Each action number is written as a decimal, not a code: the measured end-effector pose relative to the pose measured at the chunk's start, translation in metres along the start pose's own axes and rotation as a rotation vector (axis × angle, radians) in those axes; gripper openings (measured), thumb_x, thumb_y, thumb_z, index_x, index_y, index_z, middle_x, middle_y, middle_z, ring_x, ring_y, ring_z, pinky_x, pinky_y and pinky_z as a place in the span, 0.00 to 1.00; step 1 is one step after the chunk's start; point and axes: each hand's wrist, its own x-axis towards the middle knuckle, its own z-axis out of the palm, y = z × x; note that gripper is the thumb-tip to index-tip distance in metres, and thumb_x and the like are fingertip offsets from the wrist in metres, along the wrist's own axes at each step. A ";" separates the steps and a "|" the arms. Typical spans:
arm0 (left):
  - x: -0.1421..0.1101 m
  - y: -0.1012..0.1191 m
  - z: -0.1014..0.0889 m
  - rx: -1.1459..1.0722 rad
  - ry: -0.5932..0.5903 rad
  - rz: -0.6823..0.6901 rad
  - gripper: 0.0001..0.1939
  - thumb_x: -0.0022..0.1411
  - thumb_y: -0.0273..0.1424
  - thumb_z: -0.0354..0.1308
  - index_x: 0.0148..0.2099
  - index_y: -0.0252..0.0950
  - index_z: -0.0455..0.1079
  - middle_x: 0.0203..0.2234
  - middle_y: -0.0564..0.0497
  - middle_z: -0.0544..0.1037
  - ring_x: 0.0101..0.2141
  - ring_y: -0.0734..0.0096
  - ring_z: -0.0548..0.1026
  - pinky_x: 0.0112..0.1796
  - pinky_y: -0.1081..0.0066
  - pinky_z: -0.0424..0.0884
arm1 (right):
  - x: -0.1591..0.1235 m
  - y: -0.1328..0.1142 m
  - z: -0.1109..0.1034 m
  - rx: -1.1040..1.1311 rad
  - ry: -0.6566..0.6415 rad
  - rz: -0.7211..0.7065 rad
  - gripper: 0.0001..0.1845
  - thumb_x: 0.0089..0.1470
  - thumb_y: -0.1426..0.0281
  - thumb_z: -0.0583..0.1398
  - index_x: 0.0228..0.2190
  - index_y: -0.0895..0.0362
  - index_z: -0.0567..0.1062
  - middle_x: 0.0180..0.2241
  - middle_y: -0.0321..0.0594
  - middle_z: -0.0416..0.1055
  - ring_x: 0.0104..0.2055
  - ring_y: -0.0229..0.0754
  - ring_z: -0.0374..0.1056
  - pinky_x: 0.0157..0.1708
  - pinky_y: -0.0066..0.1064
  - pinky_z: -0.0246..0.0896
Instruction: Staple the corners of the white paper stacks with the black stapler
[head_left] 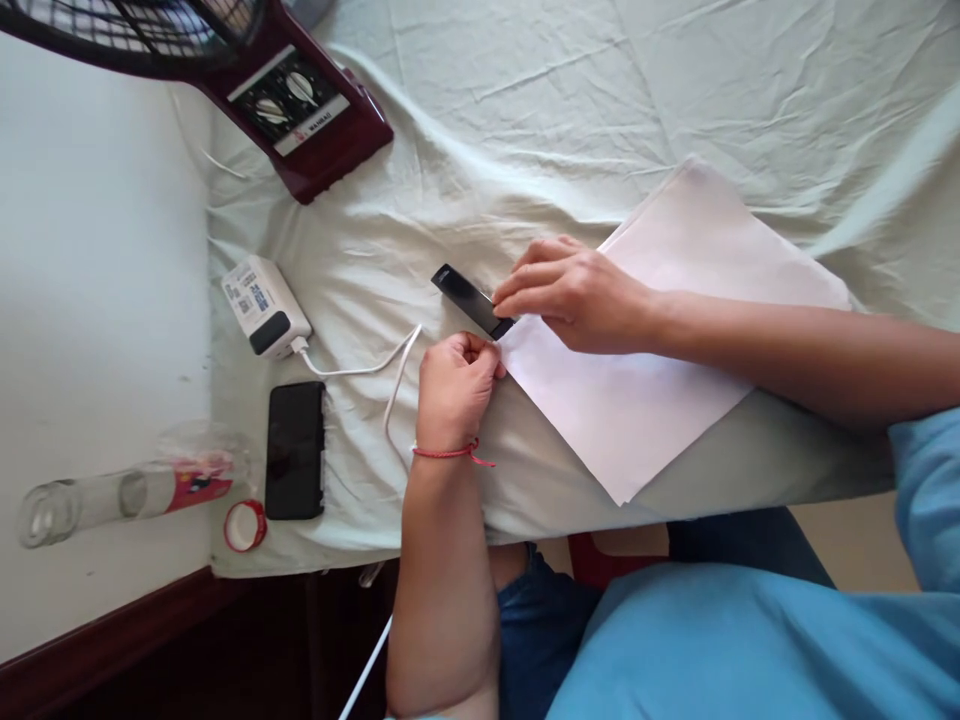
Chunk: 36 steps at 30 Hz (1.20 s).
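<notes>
A stack of white paper [637, 410] lies turned at an angle on the cloth, one corner pointing left. At that corner is a slim black stapler [466, 298], its near end partly hidden by the paper and fingers. My left hand [459, 385], with a red string bracelet at the wrist, is closed in a pinch at the paper's corner beside the stapler. Over the paper's upper left edge lies my right hand [577, 292], fingers stretched out, with their tips at the stapler's near end. Its thumb is hidden.
A dark red fan [330, 140] stands at the upper left. Left of my hands are a white power bank [266, 305] with a white cable [360, 372], a black phone [295, 450], a glass bottle [127, 495] and a red-rimmed tape roll [245, 525]. Pale green cloth [525, 90] covers the table.
</notes>
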 end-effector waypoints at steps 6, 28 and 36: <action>-0.008 0.010 -0.009 -0.155 -0.150 -0.084 0.05 0.58 0.28 0.62 0.30 0.37 0.70 0.17 0.57 0.72 0.17 0.80 0.61 0.21 0.76 0.55 | 0.006 0.013 -0.016 0.131 -0.144 0.192 0.20 0.73 0.70 0.52 0.50 0.56 0.84 0.43 0.45 0.82 0.49 0.47 0.70 0.53 0.43 0.64; -0.013 0.004 -0.017 -0.065 -0.349 0.013 0.27 0.48 0.54 0.76 0.23 0.35 0.75 0.19 0.53 0.72 0.24 0.76 0.63 0.27 0.73 0.56 | 0.003 0.026 -0.019 0.496 -0.254 0.207 0.18 0.70 0.55 0.62 0.43 0.55 0.85 0.40 0.39 0.83 0.45 0.41 0.74 0.49 0.32 0.68; -0.011 0.001 -0.012 -0.146 -0.334 -0.006 0.22 0.44 0.45 0.78 0.23 0.34 0.74 0.21 0.51 0.76 0.25 0.75 0.68 0.29 0.73 0.61 | 0.005 0.032 -0.022 0.508 -0.279 0.142 0.32 0.68 0.42 0.61 0.43 0.57 0.88 0.45 0.43 0.85 0.51 0.41 0.73 0.55 0.33 0.67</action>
